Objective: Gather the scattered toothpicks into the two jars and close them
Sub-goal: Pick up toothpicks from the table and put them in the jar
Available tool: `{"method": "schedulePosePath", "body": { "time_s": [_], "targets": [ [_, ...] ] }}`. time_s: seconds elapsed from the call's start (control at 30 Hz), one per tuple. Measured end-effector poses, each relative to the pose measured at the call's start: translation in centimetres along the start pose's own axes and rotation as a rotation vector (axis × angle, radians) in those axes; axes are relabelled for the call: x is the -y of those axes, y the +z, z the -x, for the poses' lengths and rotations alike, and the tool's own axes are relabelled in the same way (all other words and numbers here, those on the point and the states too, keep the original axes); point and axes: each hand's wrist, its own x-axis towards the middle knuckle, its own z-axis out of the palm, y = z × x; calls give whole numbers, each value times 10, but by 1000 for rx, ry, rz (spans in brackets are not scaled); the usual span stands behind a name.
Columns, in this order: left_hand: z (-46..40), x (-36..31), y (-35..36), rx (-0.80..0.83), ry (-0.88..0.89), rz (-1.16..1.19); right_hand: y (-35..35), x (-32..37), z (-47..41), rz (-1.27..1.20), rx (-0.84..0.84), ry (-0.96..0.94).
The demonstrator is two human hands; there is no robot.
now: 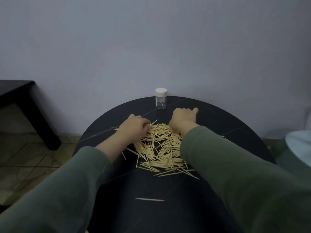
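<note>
Home room; tiled floor (pixel 25 158); dark side table (pixel 20 98)

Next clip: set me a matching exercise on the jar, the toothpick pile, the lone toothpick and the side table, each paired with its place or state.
Things:
1. jar
2. toothpick pile
3. lone toothpick
4. side table

Places or states:
A. lies apart on the round table, nearest the camera
B. stands on the floor to the left, dark
C. upright by the wall, white lid on
D. spread mid-table between the left hand and the right hand

Pairs: 1-C, 2-D, 3-A, 4-B
</note>
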Motion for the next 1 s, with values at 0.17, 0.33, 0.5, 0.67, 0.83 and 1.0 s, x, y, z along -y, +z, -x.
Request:
{"method": "schedulePosePath", "body": {
  "time_s": [0.17, 0.33, 0.5, 0.67, 0.83, 1.0],
  "targets": [
    [29, -15, -15, -14, 43, 10, -9, 8, 30, 46, -79, -89],
    [66, -34, -34, 146, 233, 38, -27, 8, 73, 93, -54, -207],
    [99, -57, -45, 562, 269, 74, -27, -1, 117, 117, 192, -308],
    [109, -72, -43, 720, 233, -16, -15, -13, 138, 155, 191, -376],
    [102, -71, -40, 679, 203, 18, -15, -19, 131, 119, 224, -387],
    [87, -59, -37, 534, 214, 16, -13, -22, 124, 7, 179, -395]
  ]
}}
